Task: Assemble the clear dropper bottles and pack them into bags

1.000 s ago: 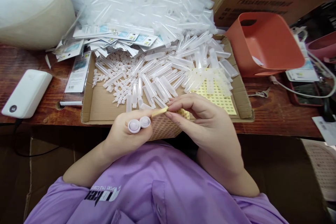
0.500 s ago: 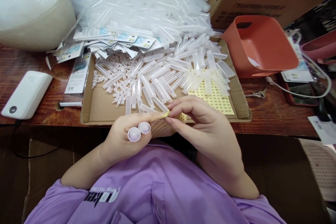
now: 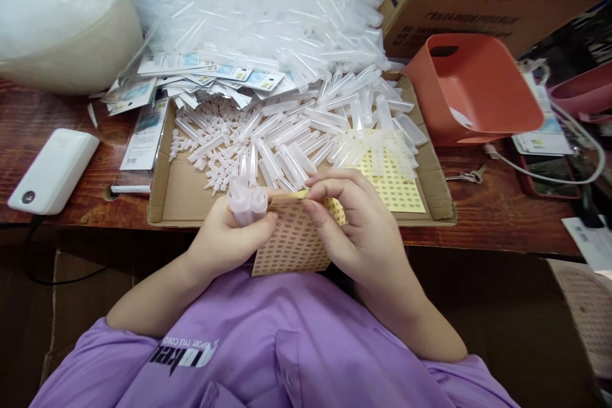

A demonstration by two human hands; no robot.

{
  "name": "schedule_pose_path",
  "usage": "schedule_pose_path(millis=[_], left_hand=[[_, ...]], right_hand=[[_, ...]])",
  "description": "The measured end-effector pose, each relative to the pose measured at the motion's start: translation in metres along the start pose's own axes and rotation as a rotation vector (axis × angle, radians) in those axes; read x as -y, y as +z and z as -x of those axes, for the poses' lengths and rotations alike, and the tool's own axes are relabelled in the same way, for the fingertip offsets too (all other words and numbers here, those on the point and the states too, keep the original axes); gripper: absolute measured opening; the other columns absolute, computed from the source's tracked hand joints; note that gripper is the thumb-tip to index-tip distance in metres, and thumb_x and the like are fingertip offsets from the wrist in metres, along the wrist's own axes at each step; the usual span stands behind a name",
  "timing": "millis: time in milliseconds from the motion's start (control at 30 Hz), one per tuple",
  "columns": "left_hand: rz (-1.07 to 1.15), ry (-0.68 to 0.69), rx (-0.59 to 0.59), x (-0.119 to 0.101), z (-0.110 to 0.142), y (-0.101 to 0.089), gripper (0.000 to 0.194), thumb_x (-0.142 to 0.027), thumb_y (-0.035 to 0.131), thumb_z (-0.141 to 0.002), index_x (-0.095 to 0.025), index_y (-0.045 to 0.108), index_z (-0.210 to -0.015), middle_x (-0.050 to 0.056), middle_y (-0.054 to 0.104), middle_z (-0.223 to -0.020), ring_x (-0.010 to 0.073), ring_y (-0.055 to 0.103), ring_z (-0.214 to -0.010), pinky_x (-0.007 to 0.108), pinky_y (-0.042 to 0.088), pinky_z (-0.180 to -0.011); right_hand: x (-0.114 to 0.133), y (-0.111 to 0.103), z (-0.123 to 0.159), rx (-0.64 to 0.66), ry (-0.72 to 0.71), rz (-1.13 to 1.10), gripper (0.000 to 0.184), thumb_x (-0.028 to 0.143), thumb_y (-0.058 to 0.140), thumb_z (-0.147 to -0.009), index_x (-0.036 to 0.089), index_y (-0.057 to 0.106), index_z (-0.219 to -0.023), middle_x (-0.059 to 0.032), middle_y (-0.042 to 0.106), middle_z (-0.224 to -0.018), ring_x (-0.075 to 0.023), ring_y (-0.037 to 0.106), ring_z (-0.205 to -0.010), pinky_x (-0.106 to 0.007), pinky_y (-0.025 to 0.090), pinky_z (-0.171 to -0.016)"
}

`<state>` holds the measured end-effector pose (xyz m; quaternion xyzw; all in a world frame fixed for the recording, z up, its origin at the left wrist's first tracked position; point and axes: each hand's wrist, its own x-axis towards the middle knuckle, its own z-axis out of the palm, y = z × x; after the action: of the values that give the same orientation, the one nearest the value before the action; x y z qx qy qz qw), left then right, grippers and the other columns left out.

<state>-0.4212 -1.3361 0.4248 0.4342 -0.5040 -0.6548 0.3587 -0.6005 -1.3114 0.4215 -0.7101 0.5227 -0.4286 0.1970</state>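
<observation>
Where the hands meet: the marked sheet (image 3: 291, 239) hangs just on the person's side of the cardboard tray (image 3: 184, 204), its rows of small dark marks turned up toward the person.
Left hand (image 3: 229, 233): wrapped around two clear tubes (image 3: 241, 205) — their ends stand up above the thumb, at the tray's near edge; its fingers also seem to steady the sheet's top.
Right hand (image 3: 361, 223): thumb and forefinger pinching the sheet's upper edge, in front of the tray; whether a single sticker sits between them is too small to tell.
Just changed: half a second ago the tubes pointed end-on at the person and the sheet was mostly hidden; now the tubes tip upward and the sheet's face shows — a turn that seems to put its rows in easier sight.
Tray contents: loose tubes (image 3: 275, 159), small pointed nozzles (image 3: 222, 169) toward its left, a yellow sheet (image 3: 401, 194) toward its right.
Beside the tray: an orange bin (image 3: 478, 86) at its right, on the worktop (image 3: 119, 210).
</observation>
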Motion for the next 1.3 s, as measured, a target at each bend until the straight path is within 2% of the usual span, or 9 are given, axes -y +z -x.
schedule_pose_path(millis=[167, 267, 500, 633, 733, 867, 967, 1100, 1300], left_hand=[[0.258, -0.145, 0.089, 0.002, -0.027, 0.006, 0.028, -0.011, 0.066, -0.076, -0.016, 0.075, -0.102, 0.004, 0.077, -0.091, 0.0175, 0.071, -0.08, 0.027, 0.056, -0.077], [0.341, -0.238, 0.028, -0.005, -0.049, 0.016, 0.028, -0.008, 0.062, -0.071, -0.012, 0.074, -0.097, 0.005, 0.075, -0.083, 0.0164, 0.07, -0.074, 0.025, 0.054, -0.069], [0.214, -0.277, -0.006, -0.027, -0.091, 0.05, 0.022, -0.008, 0.057, -0.078, -0.012, 0.072, -0.094, 0.007, 0.075, -0.09, 0.0171, 0.07, -0.085, 0.027, 0.052, -0.077], [0.103, -0.057, -0.112, -0.036, -0.101, 0.045, 0.027, -0.026, 0.074, -0.079, -0.015, 0.071, -0.103, 0.009, 0.071, -0.119, 0.0224, 0.062, -0.117, 0.035, 0.044, -0.104], [0.113, 0.136, -0.238, -0.047, -0.092, 0.029, 0.033, -0.033, 0.077, -0.078, -0.015, 0.071, -0.104, 0.008, 0.07, -0.119, 0.0209, 0.062, -0.117, 0.029, 0.047, -0.101], [0.356, -0.16, -0.196, -0.053, -0.062, 0.019, 0.034, -0.043, 0.063, -0.088, -0.011, 0.071, -0.098, 0.008, 0.074, -0.093, 0.0148, 0.07, -0.072, 0.023, 0.057, -0.063], [0.633, -0.377, -0.163, -0.039, -0.046, 0.023, 0.032, -0.037, 0.049, -0.097, -0.012, 0.069, -0.092, 0.007, 0.075, -0.096, 0.012, 0.07, -0.068, 0.019, 0.057, -0.057], [0.881, -0.439, -0.141, -0.015, -0.041, 0.027, 0.031, -0.029, 0.042, -0.1, -0.01, 0.066, -0.097, 0.008, 0.074, -0.103, 0.0116, 0.072, -0.077, 0.017, 0.058, -0.06], [0.961, -0.458, -0.084, -0.007, -0.041, 0.023, 0.02, -0.02, 0.048, -0.096, -0.011, 0.064, -0.091, 0.006, 0.073, -0.083, 0.011, 0.07, -0.066, 0.016, 0.057, -0.056]], right_hand=[[-0.017, 0.006, 0.0, -0.16, -0.084, 0.038, 0.012, 0.014, 0.06, -0.088, 0.023, 0.056, -0.095, -0.0069, 0.062, -0.107, -0.02, 0.061, -0.109, -0.04, 0.05, -0.097], [-0.027, -0.005, -0.002, -0.299, -0.052, 0.028, 0.009, 0.019, 0.06, -0.089, 0.025, 0.057, -0.095, -0.007, 0.063, -0.11, -0.0226, 0.06, -0.111, -0.044, 0.048, -0.1], [-0.042, -0.041, 0.006, -0.382, 0.095, -0.015, 0.004, 0.024, 0.061, -0.09, 0.023, 0.059, -0.093, -0.0075, 0.063, -0.106, -0.023, 0.06, -0.105, -0.045, 0.045, -0.097], [-0.045, -0.034, 0.018, -0.327, 0.027, 0.007, 0.01, 0.018, 0.06, -0.088, 0.023, 0.058, -0.096, -0.0063, 0.063, -0.104, -0.021, 0.061, -0.101, -0.039, 0.049, -0.09], [-0.046, -0.025, 0.02, -0.237, -0.015, -0.042, 0.012, 0.015, 0.059, -0.087, 0.023, 0.056, -0.097, -0.0063, 0.062, -0.104, -0.0201, 0.062, -0.1, -0.038, 0.051, -0.088], [-0.037, -0.023, 0.007, -0.136, -0.008, -0.225, 0.009, 0.016, 0.058, -0.089, 0.023, 0.056, -0.094, -0.0061, 0.061, -0.109, -0.0199, 0.061, -0.104, -0.04, 0.05, -0.094], [-0.022, -0.025, -0.008, -0.02, -0.002, -0.322, 0.006, 0.019, 0.06, -0.09, 0.024, 0.058, -0.091, -0.0046, 0.061, -0.112, -0.0191, 0.061, -0.108, -0.039, 0.049, -0.097], [-0.007, -0.02, -0.023, 0.086, 0.004, -0.245, 0.002, 0.022, 0.062, -0.089, 0.024, 0.061, -0.088, -0.0048, 0.062, -0.113, -0.0194, 0.062, -0.109, -0.038, 0.051, -0.097], [-0.001, -0.015, -0.027, 0.144, -0.088, -0.041, 0.007, 0.016, 0.06, -0.088, 0.023, 0.059, -0.089, -0.0054, 0.064, -0.111, -0.0192, 0.063, -0.108, -0.037, 0.052, -0.096]])
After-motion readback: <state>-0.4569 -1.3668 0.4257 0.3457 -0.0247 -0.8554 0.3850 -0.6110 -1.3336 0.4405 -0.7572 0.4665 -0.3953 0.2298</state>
